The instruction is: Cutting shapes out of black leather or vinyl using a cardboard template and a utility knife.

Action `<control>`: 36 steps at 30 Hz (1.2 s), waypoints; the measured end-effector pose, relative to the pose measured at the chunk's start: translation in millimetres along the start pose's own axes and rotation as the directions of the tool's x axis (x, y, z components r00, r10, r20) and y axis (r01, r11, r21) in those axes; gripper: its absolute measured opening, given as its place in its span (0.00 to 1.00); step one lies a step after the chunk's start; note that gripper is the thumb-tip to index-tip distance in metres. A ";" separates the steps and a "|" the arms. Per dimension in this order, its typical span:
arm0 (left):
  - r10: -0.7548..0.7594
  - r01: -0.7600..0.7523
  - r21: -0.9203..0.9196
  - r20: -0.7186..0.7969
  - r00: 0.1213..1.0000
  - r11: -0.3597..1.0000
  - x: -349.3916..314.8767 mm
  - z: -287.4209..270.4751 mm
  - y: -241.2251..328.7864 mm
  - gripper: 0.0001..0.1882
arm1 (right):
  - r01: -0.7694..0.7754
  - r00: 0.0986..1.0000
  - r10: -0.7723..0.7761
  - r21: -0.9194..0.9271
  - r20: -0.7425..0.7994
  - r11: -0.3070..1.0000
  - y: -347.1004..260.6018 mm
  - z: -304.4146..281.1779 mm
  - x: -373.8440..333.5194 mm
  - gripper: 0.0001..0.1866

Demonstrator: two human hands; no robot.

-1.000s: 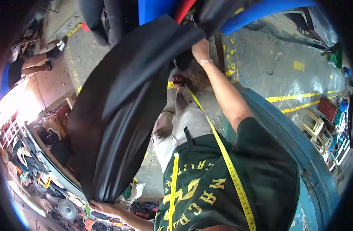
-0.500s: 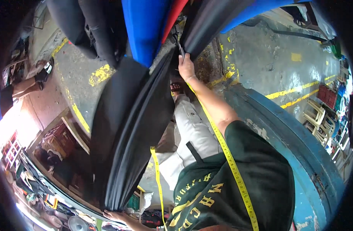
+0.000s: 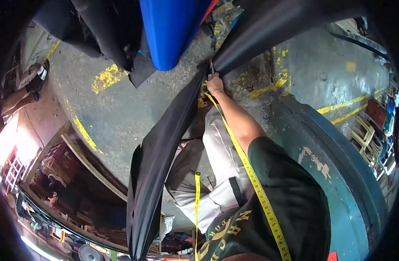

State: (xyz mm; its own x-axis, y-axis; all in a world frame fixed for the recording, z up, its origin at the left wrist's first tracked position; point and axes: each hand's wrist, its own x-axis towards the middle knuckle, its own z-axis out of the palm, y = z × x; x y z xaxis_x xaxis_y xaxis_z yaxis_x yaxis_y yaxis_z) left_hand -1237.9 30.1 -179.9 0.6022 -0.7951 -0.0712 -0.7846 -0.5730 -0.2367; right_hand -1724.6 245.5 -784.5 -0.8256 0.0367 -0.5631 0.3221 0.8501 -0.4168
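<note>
At the far left, another person's foot in a dark shoe [image 3: 41, 77] is standing beyond an open wooden bin [image 3: 95, 162], while dark rolls [image 3: 62, 30] are hanging at the top. Further right, a long dark cloth [image 3: 160, 148] is running diagonally from the lower edge up to the middle, gathering into narrow folds at both ends. The left hand is not showing, so its grip cannot be told. A blue roll [image 3: 167, 35] is hanging above the cloth, its lower end coming down over the floor. A yellow tape measure [image 3: 251, 175] is draping down the person's front. At the centre, the right hand [image 3: 215, 85] is closing its grip around a slim tool [image 3: 212, 68], perhaps scissors, just beside the cloth's upper end; whether the fingers are also pinching the cloth cannot be told. The cloth is looking light, soft and smooth, probably a little slippery and prone to sagging, so its gathered ends or a bunched edge are seeming the surest places to take hold. Above the hand, another dark roll [image 3: 260, 39] is slanting up rightward; a blue-green surface [image 3: 304, 135] and pale chairs [image 3: 360, 135] are standing at the right.
</note>
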 end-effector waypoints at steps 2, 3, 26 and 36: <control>-0.014 0.014 -0.040 0.011 1.000 0.999 3.8 10.0 -0.3 0.40 | -0.009 1.000 0.010 -0.034 0.021 0.999 17.1 19.6 11.0 0.21; -0.022 0.023 -0.056 0.012 1.000 0.998 5.7 11.7 -1.7 0.40 | -0.034 0.998 0.037 -0.055 0.051 0.998 23.2 30.0 13.7 0.22; -0.028 0.111 -0.629 0.141 0.990 0.770 89.7 16.3 -3.6 0.33 | 0.085 0.692 0.251 -0.422 0.677 0.902 68.1 93.6 19.0 0.33; -0.022 0.265 -0.916 0.271 0.962 0.301 149.7 -15.7 -102.0 0.31 | 0.240 0.951 -0.142 -0.362 0.276 0.901 9.6 -65.4 -8.9 0.22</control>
State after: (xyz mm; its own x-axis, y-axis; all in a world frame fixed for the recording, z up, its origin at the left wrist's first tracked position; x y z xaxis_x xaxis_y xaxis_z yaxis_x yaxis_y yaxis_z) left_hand -1070.1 -33.6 -151.2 0.6366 -0.6989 -0.3258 -0.2118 -0.5648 0.7976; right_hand -1744.5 287.7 -736.9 -0.7029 -0.2309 -0.6728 -0.0752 0.9647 -0.2525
